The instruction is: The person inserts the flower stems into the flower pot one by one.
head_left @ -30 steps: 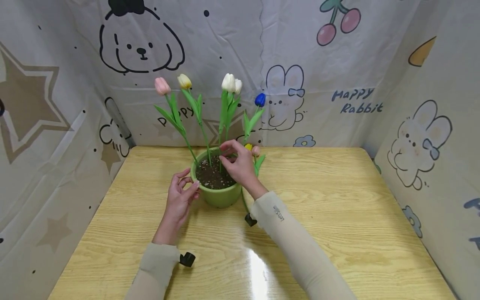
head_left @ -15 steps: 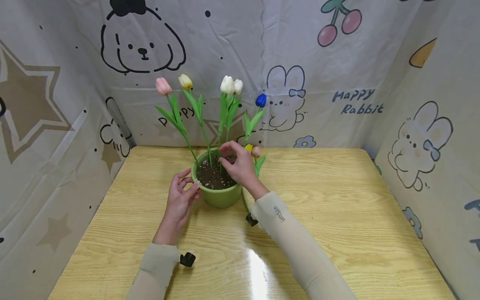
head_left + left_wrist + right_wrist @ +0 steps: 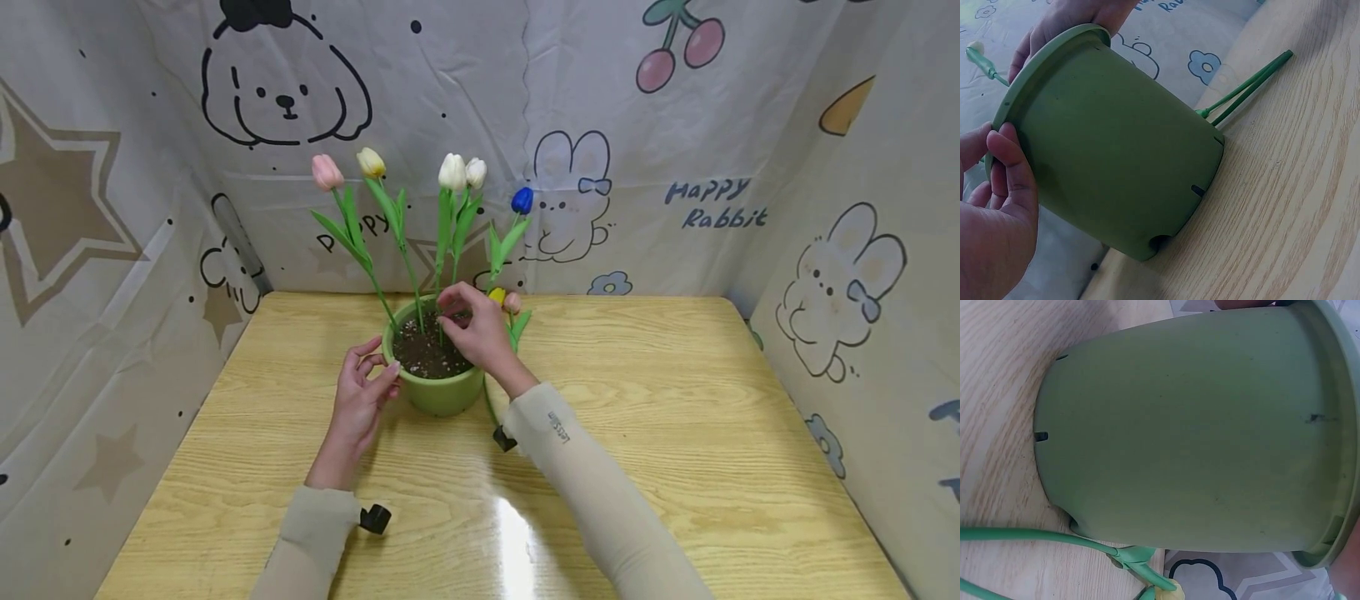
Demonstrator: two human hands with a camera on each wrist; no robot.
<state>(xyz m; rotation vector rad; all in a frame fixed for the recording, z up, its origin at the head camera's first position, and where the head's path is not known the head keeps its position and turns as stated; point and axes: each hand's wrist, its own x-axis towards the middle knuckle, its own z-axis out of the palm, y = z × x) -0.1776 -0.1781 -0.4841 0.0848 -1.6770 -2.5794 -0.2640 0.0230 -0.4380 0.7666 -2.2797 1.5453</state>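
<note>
White tulip (image 3: pixel 452 172): stem pinched in right hand (image 3: pixel 480 329) over pot (image 3: pixel 444 395), bloom well above the grip. Left hand (image 3: pixel 360 400): grasping pot's rim.

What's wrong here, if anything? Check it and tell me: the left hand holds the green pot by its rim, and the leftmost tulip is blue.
The colour is wrong: the head view shows the leftmost tulip is pink. The left hand does hold the green pot by its rim.

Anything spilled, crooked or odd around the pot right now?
No spill shows on the table. The pot has a small dark mark near its rim, standing out against the green. The pink tulip leans outward, unlike the nearly upright white tulips.
</note>
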